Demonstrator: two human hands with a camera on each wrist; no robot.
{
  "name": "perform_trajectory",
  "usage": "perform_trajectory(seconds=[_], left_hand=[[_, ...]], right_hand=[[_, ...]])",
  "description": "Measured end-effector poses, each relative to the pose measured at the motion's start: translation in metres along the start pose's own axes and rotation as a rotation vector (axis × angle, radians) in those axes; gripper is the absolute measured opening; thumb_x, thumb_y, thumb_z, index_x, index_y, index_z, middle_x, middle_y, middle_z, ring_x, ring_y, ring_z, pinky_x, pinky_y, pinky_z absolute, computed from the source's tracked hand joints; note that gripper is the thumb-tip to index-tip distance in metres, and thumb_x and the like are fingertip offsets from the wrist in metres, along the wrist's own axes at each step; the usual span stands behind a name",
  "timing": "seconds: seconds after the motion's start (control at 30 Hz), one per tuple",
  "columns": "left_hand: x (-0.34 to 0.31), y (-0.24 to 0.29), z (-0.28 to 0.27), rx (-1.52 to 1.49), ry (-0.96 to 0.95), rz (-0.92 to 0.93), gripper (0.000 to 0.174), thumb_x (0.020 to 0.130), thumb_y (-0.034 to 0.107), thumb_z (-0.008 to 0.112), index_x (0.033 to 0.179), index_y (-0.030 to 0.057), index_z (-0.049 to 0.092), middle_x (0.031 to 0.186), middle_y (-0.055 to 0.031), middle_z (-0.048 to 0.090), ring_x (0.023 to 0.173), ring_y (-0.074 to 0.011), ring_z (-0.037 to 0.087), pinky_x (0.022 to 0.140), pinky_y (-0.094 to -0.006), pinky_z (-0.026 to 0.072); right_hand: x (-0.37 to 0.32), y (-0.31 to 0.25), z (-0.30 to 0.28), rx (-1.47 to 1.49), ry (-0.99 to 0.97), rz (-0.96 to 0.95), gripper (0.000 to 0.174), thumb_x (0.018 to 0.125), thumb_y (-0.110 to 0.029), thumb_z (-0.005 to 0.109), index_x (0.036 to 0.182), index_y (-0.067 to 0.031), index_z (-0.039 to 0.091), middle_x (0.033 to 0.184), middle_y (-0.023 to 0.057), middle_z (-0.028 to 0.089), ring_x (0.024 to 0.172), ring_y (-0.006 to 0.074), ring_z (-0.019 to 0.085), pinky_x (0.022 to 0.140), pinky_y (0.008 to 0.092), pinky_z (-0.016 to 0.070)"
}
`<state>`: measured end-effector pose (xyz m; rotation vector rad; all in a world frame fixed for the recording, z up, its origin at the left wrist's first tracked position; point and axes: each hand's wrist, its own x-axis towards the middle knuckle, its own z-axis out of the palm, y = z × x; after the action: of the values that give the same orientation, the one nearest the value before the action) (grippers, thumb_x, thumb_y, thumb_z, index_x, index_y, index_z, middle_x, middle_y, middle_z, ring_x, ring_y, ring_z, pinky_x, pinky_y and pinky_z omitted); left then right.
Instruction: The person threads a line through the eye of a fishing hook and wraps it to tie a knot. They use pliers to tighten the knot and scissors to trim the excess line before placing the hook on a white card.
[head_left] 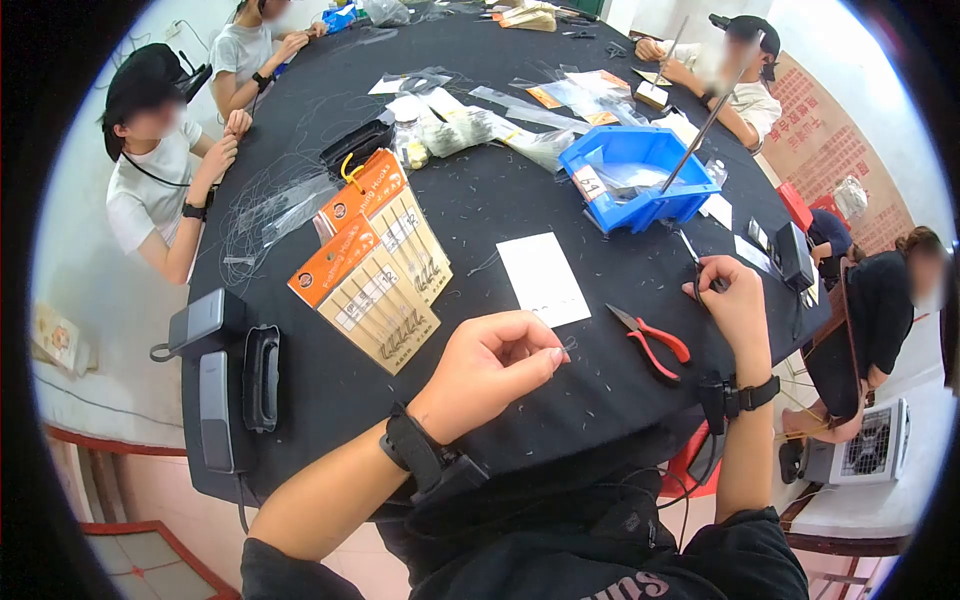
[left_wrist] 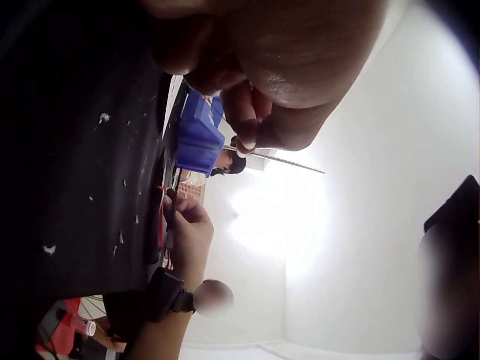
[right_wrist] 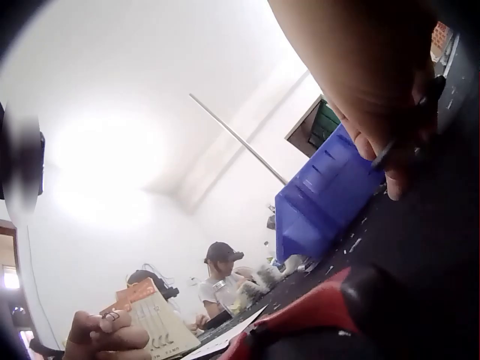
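My left hand (head_left: 558, 352) hovers over the black tablecloth (head_left: 480, 210) and pinches a small wire hook (left_wrist: 241, 147) between thumb and forefinger; the same hook (right_wrist: 111, 316) shows as a tiny loop in the right wrist view. My right hand (head_left: 712, 285) is raised to the right, its fingers (right_wrist: 390, 142) curled round a thin dark strand (right_wrist: 384, 155). Between the hands lie red-handled pliers (head_left: 655, 342) and a white card (head_left: 543, 278). Packs of fishing hooks (head_left: 380, 270) lie to the left.
A blue bin (head_left: 635, 175) with a thin rod (head_left: 700, 135) leaning out of it stands beyond the right hand. Grey and black cases (head_left: 235, 375) lie at the near left edge. Other people sit round the table, with bags and line scraps spread across it.
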<state>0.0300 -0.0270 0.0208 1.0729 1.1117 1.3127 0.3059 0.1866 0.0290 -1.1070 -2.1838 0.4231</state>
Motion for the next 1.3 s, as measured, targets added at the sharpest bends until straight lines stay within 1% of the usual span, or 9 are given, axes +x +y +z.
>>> perform_trajectory(seconds=[0.3,0.33,0.43,0.63,0.73,0.83,0.87,1.0,1.3], left_hand=[[0.0,0.001,-0.001,-0.08,0.015,-0.03,0.007,0.092,0.008,0.068,0.093,0.0004,0.067,0.091,-0.0032,0.069,0.078,-0.0036,0.061,0.069,-0.0189,0.0479],[-0.001,0.001,-0.002,-0.069,0.019,-0.043,0.007,0.092,0.008,0.068,0.093,0.0004,0.067,0.091,-0.0032,0.07,0.078,-0.0035,0.061,0.069,-0.0189,0.0478],[0.0,0.002,-0.001,-0.053,0.022,-0.061,0.007,0.092,0.007,0.068,0.093,0.0003,0.067,0.09,-0.0032,0.069,0.077,-0.0033,0.06,0.068,-0.0188,0.0474],[0.0,0.003,-0.003,-0.073,0.029,-0.062,0.007,0.093,0.007,0.067,0.093,0.0002,0.067,0.09,-0.0029,0.069,0.076,-0.0025,0.059,0.066,-0.0185,0.0464],[-0.001,0.003,-0.002,-0.088,0.033,-0.074,0.007,0.093,0.007,0.067,0.092,0.0001,0.067,0.09,-0.0027,0.069,0.075,-0.0023,0.058,0.065,-0.0181,0.0458],[0.0,0.004,-0.004,-0.077,0.034,-0.101,0.006,0.093,0.006,0.067,0.092,0.0003,0.067,0.09,-0.0025,0.068,0.075,-0.0025,0.058,0.065,-0.0181,0.0456],[-0.001,0.007,-0.003,-0.076,0.038,-0.118,0.006,0.093,0.006,0.067,0.092,0.0004,0.067,0.09,-0.0025,0.068,0.075,-0.0025,0.058,0.066,-0.0182,0.0457],[0.0,0.012,0.001,-0.115,0.061,-0.115,0.004,0.091,0.004,0.065,0.088,0.0017,0.066,0.089,-0.0031,0.067,0.078,-0.0039,0.058,0.069,-0.0199,0.0467],[0.001,0.009,-0.002,-0.082,0.051,-0.061,0.006,0.092,0.006,0.065,0.087,0.0014,0.065,0.087,-0.0033,0.065,0.077,-0.0055,0.059,0.069,-0.0206,0.0473]], right_hand=[[0.0,-0.01,-0.003,-0.011,-0.102,0.027,0.021,0.07,0.01,0.07,0.075,0.0023,0.051,0.1,0.0145,0.064,0.083,0.0247,0.062,0.075,0.0324,0.0492],[-0.002,-0.005,-0.003,0.007,-0.127,0.016,0.011,0.076,0.01,0.064,0.081,0.0012,0.06,0.107,0.0153,0.063,0.092,0.0268,0.062,0.082,0.0334,0.0488],[-0.003,-0.017,-0.002,0.032,-0.143,0.047,0.018,0.082,0.009,0.059,0.092,-0.0019,0.069,0.112,0.0164,0.061,0.102,0.0293,0.061,0.089,0.034,0.0474],[-0.002,-0.011,-0.004,0.097,-0.188,0.089,0.032,0.086,0.006,0.057,0.116,-0.001,0.066,0.111,0.0141,0.061,0.11,0.031,0.06,0.095,0.0331,0.0455],[0.001,-0.02,-0.009,0.025,-0.206,0.138,0.028,0.083,0.006,0.064,0.111,0.0013,0.064,0.108,0.0121,0.064,0.11,0.0268,0.062,0.095,0.031,0.0457],[0.002,0.0,-0.002,0.372,-0.079,0.237,0.025,0.078,0.006,0.071,0.101,0.0017,0.063,0.106,0.0118,0.067,0.108,0.0207,0.064,0.094,0.0295,0.0468],[0.003,-0.002,0.001,0.347,-0.016,0.256,0.02,0.073,0.007,0.076,0.087,0.0023,0.061,0.1,0.0129,0.071,0.106,0.0178,0.066,0.09,0.0291,0.0496],[0.004,-0.028,0.005,0.021,0.119,0.219,0.018,0.072,0.003,0.079,0.073,0.0043,0.061,0.083,0.014,0.073,0.105,0.0234,0.071,0.084,0.0315,0.0529],[0.002,-0.026,-0.003,-0.045,-0.083,0.255,0.013,0.074,-0.002,0.076,0.086,0.0004,0.075,0.101,0.0176,0.074,0.094,0.0245,0.073,0.078,0.0313,0.0558]])
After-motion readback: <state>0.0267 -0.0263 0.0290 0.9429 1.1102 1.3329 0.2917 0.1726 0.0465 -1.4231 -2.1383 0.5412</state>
